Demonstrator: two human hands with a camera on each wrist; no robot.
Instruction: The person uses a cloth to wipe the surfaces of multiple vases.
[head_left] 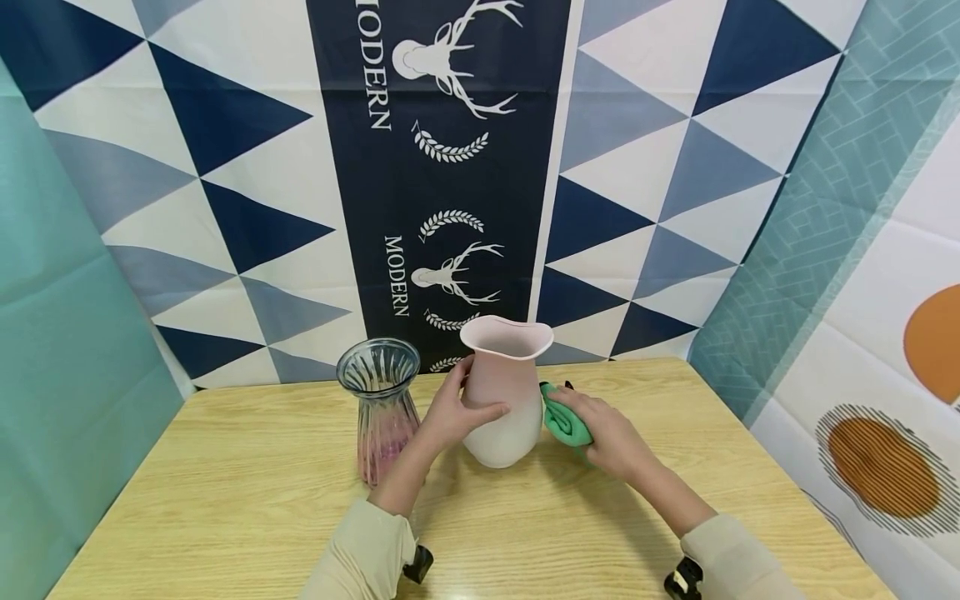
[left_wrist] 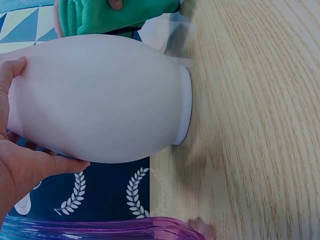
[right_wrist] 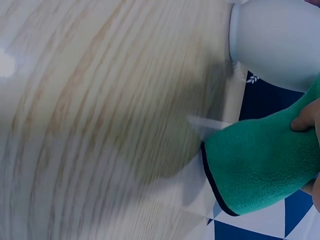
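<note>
A pale pink-to-white vase (head_left: pixel 504 408) with a wavy flared rim stands upright at the middle of the table. My left hand (head_left: pixel 452 415) grips its left side, thumb across the front and fingers round the back. In the left wrist view the vase's smooth body (left_wrist: pixel 107 100) fills the middle, its base close to the wood. My right hand (head_left: pixel 611 437) holds a folded green cloth (head_left: pixel 564 421) at the vase's right side. The right wrist view has the dark-edged cloth (right_wrist: pixel 260 160) hanging from the fingers; whether it touches the vase I cannot tell.
A ribbed glass vase (head_left: pixel 378 408), blue at the top and pink below, stands just left of my left forearm. The light wooden table (head_left: pixel 247 492) ends at the back against a patterned cloth wall (head_left: pixel 450 183). Teal hangings (head_left: pixel 67 317) flank the left side.
</note>
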